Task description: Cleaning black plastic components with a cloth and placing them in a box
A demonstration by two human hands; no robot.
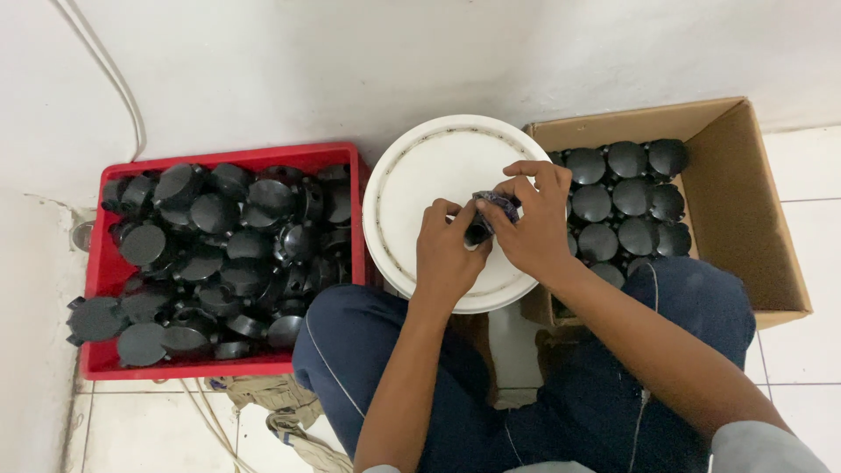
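Two containers flank a white round lid: red crate (109,271) on the left, cardboard box (745,219) on the right. Crate sits against the white wall, heaped with loose black round plastic parts (219,254), lying at all angles, a few spilling over the left rim. Thin white cable (114,79) runs down the wall above it.

Centre: white round lid (420,175), looks like a bucket top, between crate and box, touching or just beside both.

Left hand (447,254) is over the lid's lower middle, fingers curled, pinching a small black part (486,215) from the left. Right hand (534,219) is closed on the same part from the right and above, thumb and fingers wrapped round it. Part is held between both hands, just above the lid; cannot tell its exact shape, mostly covered by fingers.

Box on the right holds the same black round parts (626,201), here set in neat rows, flat faces up. Right half of the box floor is bare.

Person sits on the white tiled floor (806,166), knees in dark blue trousers (368,342) below the lid and in front of the box.
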